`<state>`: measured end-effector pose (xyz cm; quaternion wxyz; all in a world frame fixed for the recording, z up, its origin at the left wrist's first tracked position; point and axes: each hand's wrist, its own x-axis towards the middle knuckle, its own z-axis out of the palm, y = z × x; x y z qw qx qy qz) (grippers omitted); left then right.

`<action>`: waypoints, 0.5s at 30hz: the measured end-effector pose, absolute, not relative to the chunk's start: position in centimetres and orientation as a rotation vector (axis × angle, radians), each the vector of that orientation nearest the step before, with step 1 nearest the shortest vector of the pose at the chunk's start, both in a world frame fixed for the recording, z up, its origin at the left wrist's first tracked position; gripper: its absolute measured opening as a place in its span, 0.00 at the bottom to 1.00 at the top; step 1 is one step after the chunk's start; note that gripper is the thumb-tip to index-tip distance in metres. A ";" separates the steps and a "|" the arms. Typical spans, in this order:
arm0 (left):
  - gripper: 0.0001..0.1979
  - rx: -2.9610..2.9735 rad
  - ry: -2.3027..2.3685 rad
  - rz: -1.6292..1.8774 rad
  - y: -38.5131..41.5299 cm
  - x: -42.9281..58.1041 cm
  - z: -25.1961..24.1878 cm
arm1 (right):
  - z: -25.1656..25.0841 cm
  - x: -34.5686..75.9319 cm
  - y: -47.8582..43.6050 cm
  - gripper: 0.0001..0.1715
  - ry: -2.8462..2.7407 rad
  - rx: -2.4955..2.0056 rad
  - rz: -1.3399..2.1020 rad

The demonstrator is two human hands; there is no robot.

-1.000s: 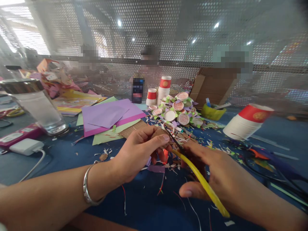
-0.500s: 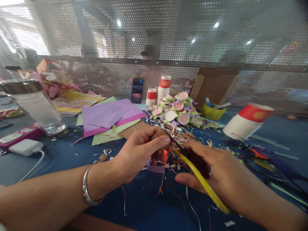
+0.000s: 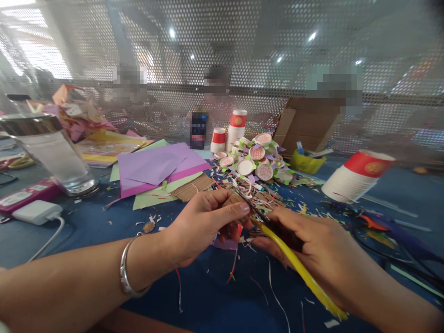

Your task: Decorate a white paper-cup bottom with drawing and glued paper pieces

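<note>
My left hand (image 3: 211, 222), with a silver bangle at the wrist, is closed in a pinch on a small brown cardboard piece (image 3: 233, 200), mostly covered by the fingers. My right hand (image 3: 308, 240) grips dark scissors (image 3: 255, 208), their blades reaching to the left fingertips. The handles are largely hidden in the palm. From near the left fingertips a long yellow strip (image 3: 294, 261) slants down across the front of my right hand; its upper end is hidden. A bit of purple paper (image 3: 225, 244) lies below the left fingers.
Ahead is a pile of round paper pieces (image 3: 244, 167) among scraps. Paper-cup stacks (image 3: 357, 178) stand behind and right. Purple sheets (image 3: 156, 163), a glass cup (image 3: 65, 162) and a white charger (image 3: 37, 212) are left. A glue gun (image 3: 395, 231) lies right, a yellow container (image 3: 307, 163) behind.
My right thumb has drawn in toward the fingers on the scissors. The yellow strip's lower end has shifted down and right. My left hand has moved slightly right and down.
</note>
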<state>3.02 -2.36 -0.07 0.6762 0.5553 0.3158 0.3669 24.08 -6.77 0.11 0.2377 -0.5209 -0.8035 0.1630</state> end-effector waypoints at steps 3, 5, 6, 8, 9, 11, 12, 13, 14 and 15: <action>0.14 1.220 0.695 0.825 -2.4 3.0 0.0 | 0.1 24.1 -6.8 0.24 -2.188 -1.382 0.376; 0.13 1.217 0.701 0.822 -2.5 3.0 0.0 | 0.2 24.2 -6.8 0.25 -2.194 -1.359 0.331; 0.13 1.215 0.708 0.821 -2.5 3.0 0.1 | 0.2 24.2 -6.8 0.24 -2.202 -1.355 0.313; 0.13 1.212 0.721 0.826 -2.5 3.0 0.1 | 0.2 24.3 -6.8 0.24 -2.228 -1.356 0.288; 0.13 1.216 0.724 0.831 -2.5 3.0 0.1 | 0.2 24.3 -6.7 0.23 -2.240 -1.356 0.276; 0.13 1.233 0.731 0.843 -2.5 3.0 0.1 | 0.1 24.3 -6.6 0.23 -2.255 -1.357 0.234; 0.14 1.245 0.735 0.846 -2.5 3.0 0.1 | 0.1 24.4 -6.6 0.23 -2.262 -1.360 0.208; 0.14 1.255 0.738 0.848 -2.5 3.1 0.1 | 0.0 24.4 -6.6 0.24 -2.266 -1.364 0.185; 0.14 1.260 0.739 0.848 -2.5 3.1 0.2 | 0.0 24.4 -6.6 0.25 -2.267 -1.371 0.168; 0.14 1.261 0.738 0.845 -2.5 3.1 0.2 | 0.0 24.4 -6.6 0.25 -2.266 -1.379 0.165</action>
